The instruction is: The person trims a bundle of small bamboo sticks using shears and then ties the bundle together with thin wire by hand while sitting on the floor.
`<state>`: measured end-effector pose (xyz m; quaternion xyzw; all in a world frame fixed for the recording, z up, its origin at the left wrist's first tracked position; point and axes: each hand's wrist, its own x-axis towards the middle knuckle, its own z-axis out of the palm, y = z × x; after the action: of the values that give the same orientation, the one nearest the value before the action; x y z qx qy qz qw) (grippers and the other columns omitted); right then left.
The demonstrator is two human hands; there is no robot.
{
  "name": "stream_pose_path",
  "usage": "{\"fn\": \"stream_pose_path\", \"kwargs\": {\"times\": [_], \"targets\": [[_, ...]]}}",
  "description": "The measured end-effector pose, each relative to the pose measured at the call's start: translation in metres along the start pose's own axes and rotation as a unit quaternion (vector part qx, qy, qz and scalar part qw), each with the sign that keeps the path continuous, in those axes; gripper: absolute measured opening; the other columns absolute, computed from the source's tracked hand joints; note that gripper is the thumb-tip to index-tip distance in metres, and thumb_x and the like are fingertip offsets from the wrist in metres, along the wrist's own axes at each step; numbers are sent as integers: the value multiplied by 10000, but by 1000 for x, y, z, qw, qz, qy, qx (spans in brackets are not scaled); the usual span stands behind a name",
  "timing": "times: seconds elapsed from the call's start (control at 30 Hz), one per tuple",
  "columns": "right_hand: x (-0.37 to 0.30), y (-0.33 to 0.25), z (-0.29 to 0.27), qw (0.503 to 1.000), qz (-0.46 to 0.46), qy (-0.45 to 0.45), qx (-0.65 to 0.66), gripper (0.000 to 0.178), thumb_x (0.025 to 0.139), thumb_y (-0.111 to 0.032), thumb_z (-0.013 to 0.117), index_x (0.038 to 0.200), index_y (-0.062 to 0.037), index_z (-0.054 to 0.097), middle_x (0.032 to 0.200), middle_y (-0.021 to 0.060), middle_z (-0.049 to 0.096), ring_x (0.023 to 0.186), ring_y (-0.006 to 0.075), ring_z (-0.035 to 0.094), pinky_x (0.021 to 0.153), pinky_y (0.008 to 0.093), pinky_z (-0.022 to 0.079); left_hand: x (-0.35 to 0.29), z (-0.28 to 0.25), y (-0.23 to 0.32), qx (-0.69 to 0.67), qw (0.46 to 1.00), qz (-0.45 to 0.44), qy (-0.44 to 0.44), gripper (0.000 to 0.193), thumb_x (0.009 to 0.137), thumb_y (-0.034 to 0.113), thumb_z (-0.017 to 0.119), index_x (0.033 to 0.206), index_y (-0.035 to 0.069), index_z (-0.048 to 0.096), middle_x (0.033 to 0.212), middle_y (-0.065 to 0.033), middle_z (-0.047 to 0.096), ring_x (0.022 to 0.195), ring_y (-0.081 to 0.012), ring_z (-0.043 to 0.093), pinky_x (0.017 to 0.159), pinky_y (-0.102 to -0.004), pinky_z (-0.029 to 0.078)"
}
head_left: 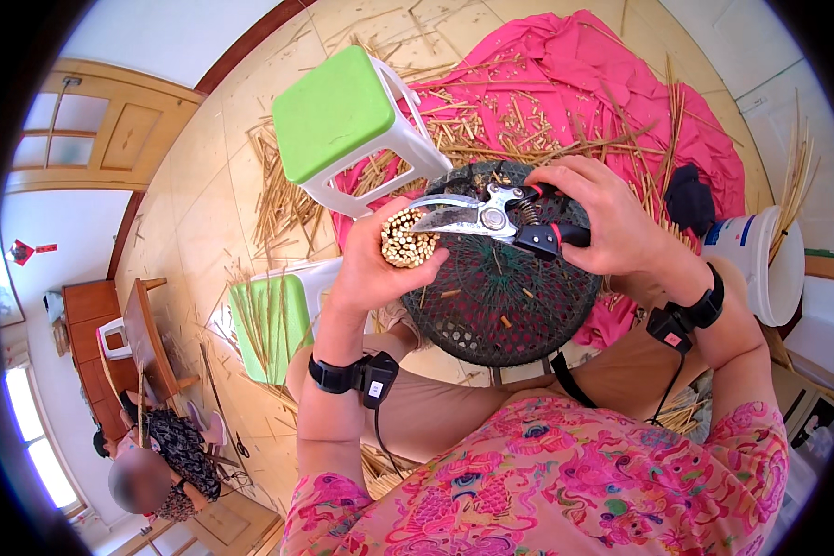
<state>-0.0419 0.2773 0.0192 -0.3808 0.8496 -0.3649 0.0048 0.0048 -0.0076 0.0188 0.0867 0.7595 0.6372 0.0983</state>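
Observation:
My left hand (372, 264) is closed around a tight bundle of straw-coloured stalks (409, 239), their cut ends facing up toward me. In my right hand (600, 208) is a pair of pruning shears (494, 218) with black and red handles. The silver blades are parted, and their tips lie at the right edge of the bundle; whether they touch a stalk I cannot tell. Below both hands stands a round, dark mesh-topped stool or basket (505, 315) with a few short stalk pieces on it.
A green-topped white stool (334, 111) stands at the far left, and a second green stool (273, 320) bears thin stalks. Pink cloth (612, 74) strewn with cut bits covers the floor ahead. A white bucket (755, 255) is at the right. Another person (181, 454) sits at the lower left.

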Motion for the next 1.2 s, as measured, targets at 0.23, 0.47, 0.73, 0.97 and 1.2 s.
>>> {"fn": "stream_pose_path", "kwargs": {"times": [0.23,0.47,0.73,0.97,1.2], "targets": [[-2,-1,3,1000,6,-7,19,637,530,-106,681,1144,-35,525,991,161,549,933,354,546,853,425,444,1,0,-8,-6,1000,8,-4,392,656,75,781,994,5,595,791,5,623,716,-45,540,654,-217,465],[-3,-2,3,1000,4,-15,22,613,534,-89,680,1129,-42,539,986,159,560,938,352,554,844,425,448,1,0,-3,-15,999,-22,-37,373,668,75,773,994,6,606,814,-3,632,738,-53,552,678,-221,470],[-5,-6,7,1000,7,-12,17,562,548,-89,699,1092,-33,567,919,156,586,830,347,584,748,403,475,2,2,-1,-22,998,-17,-53,347,694,59,750,1005,4,607,831,1,631,744,-60,550,676,-227,467],[-8,-3,10,999,-5,22,-37,474,551,-93,709,1008,-34,597,836,133,607,746,333,595,679,395,483,1,3,0,-36,998,-43,-41,344,696,52,751,1005,8,608,824,12,621,740,-53,548,662,-219,464],[-8,0,8,998,57,-26,8,437,591,-89,694,1008,-27,578,885,121,617,766,319,612,666,348,493,3,1,0,-53,996,-20,-62,427,702,49,731,1091,2,560,859,-42,629,777,-108,593,684,-247,487]]}}
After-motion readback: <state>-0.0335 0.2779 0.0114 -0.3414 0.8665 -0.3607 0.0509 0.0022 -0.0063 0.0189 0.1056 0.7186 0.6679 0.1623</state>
